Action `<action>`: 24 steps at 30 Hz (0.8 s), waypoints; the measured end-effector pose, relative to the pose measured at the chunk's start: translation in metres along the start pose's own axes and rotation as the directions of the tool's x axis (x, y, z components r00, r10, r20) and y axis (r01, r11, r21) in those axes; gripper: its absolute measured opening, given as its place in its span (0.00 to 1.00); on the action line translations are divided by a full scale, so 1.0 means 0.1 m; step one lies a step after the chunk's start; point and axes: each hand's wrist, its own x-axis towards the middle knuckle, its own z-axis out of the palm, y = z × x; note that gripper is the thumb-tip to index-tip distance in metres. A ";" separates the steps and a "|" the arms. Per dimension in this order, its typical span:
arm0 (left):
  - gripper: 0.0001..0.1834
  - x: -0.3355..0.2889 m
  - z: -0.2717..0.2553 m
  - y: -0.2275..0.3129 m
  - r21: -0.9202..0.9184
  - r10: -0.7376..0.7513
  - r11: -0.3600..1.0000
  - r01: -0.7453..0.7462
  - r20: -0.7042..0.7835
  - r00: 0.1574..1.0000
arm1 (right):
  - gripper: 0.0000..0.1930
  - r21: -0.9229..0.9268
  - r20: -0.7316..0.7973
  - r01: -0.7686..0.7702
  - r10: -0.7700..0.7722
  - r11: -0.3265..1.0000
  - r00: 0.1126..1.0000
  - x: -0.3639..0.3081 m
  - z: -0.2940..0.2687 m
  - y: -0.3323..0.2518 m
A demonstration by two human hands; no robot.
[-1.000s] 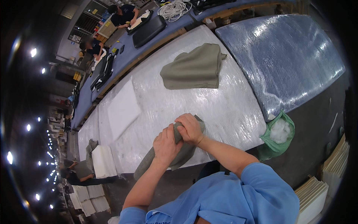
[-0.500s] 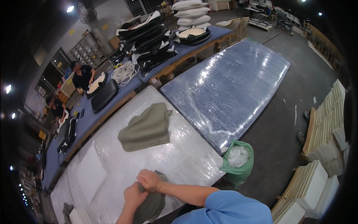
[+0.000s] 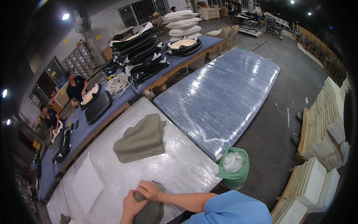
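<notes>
Close to the table's near edge, my left hand [image 3: 133,204] and my right hand [image 3: 149,190] are side by side, both closed on one olive-green fabric piece [image 3: 151,213]. The fabric hangs below my hands toward the lower edge; what lies inside its folds is hidden. Farther ahead, a second olive-green cloth [image 3: 141,139] lies folded on the plastic-wrapped white table [image 3: 186,156]. To the left a flat white sheet [image 3: 87,183] rests on the same table. At the table's right corner is a green sack [image 3: 238,177] with white fibre stuffing [image 3: 234,162] showing in its mouth.
A plastic-wrapped blue table [image 3: 220,100] adjoins mine. Along the left runs a long blue bench [image 3: 123,99] with stacked black cushions [image 3: 140,52] and coiled white cord [image 3: 118,84]; two people [image 3: 76,87] work behind it. White foam sheets [image 3: 322,127] are stacked at right.
The view has tilted up, so the scene sits lower and somewhat left. My hands keep hold of the fabric, with the left fingers shifted slightly over it.
</notes>
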 end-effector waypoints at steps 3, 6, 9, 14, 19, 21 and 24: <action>0.42 0.04 0.01 -0.04 -0.011 -0.001 1.000 0.001 0.017 1.000 | 0.11 0.016 -0.005 -0.024 0.024 1.000 1.000 0.00 0.01 0.02; 0.41 0.05 0.01 0.02 0.006 -0.030 1.000 0.030 0.043 0.999 | 0.11 0.031 -0.010 -0.025 0.025 0.999 1.000 -0.01 -0.01 0.03; 0.40 0.09 0.02 0.05 0.009 -0.059 0.998 0.058 0.119 0.991 | 0.12 0.039 0.005 -0.024 0.024 0.999 1.000 -0.04 -0.06 0.04; 0.39 0.14 0.13 0.03 0.010 -0.072 0.997 0.071 0.220 0.973 | 0.13 0.044 0.009 -0.015 0.014 0.999 1.000 -0.12 -0.14 0.07; 0.40 0.26 -0.01 -0.02 -0.053 -0.086 0.993 0.102 0.250 0.965 | 0.15 0.018 0.030 -0.091 0.091 0.996 0.995 0.04 -0.06 0.06; 0.37 0.01 0.00 0.09 -0.047 0.031 0.998 -0.030 0.005 1.000 | 0.16 0.029 0.016 -0.053 0.053 0.998 0.998 0.05 -0.05 0.05; 0.39 -0.60 -0.06 -0.11 0.053 0.105 0.994 -0.096 -0.205 0.973 | 0.16 0.012 0.009 -0.039 0.039 0.999 0.999 0.09 -0.03 0.06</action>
